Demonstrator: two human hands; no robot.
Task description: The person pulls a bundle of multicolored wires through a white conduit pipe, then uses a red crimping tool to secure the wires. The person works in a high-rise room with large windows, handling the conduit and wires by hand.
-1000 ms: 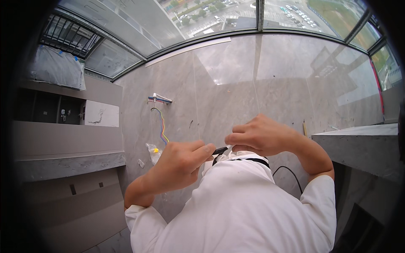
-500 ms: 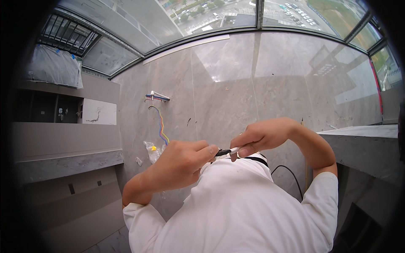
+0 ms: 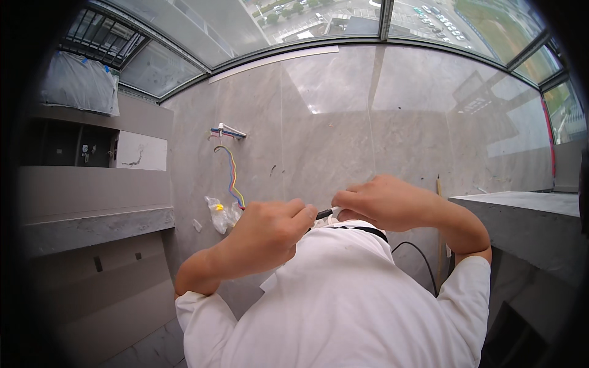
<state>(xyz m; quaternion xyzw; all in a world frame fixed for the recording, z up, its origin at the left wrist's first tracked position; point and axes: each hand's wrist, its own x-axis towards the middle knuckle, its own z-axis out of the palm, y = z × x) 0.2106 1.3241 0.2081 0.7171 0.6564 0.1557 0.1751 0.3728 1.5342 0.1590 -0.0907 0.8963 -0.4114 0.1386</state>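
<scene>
Just off the centre of my view, between four and five o'clock, a dark slim piece (image 3: 324, 214) spans the gap between my left hand (image 3: 270, 227) and my right hand (image 3: 383, 199), above the hem of a white shirt (image 3: 362, 288). My left hand is curled tight, thumb and forefinger clamped on the dark slim piece, its far end hidden in the fist. On the other side, my right hand bends its fingers about a white piece (image 3: 335, 211), pinching it near the tips; whether the two pieces join or merely meet, I cannot tell.

For good control, I judge both grips should sit close together and in one line, wrists level, so neither piece bends or slips. I would make the left fist the anchor and leave fine movement to the right fingertips, with light, even pressure. Lifting both pieces clear of the shirt would give me a better look at where they meet.

With the hands as hub, coloured wires (image 3: 233, 175) run over the floor (image 3: 331, 147) toward ten o'clock, a clear plastic bag (image 3: 213, 216) lies at nine, and a black cable (image 3: 421, 251) curves out toward four, worth keeping the right elbow away from.
</scene>
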